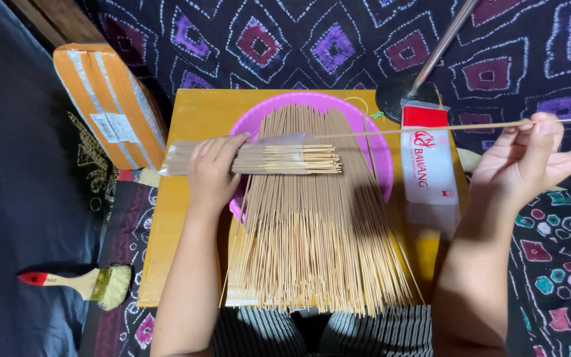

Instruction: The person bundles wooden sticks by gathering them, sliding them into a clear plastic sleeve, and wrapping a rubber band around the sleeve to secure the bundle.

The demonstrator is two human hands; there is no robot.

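Head view: left hand [211, 173] clenched on a clear sleeve of sticks [279, 157] at the surface's far edge — right hand [522, 165] pinches one stick [431, 128], seemingly mid-filling; next calls for aiming its tip at the sleeve's mouth.

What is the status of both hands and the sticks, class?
Left hand grips a clear sleeve of incense sticks. Right hand pinches a single stick. Loose stick pile fans over pink basin; nothing blocking.
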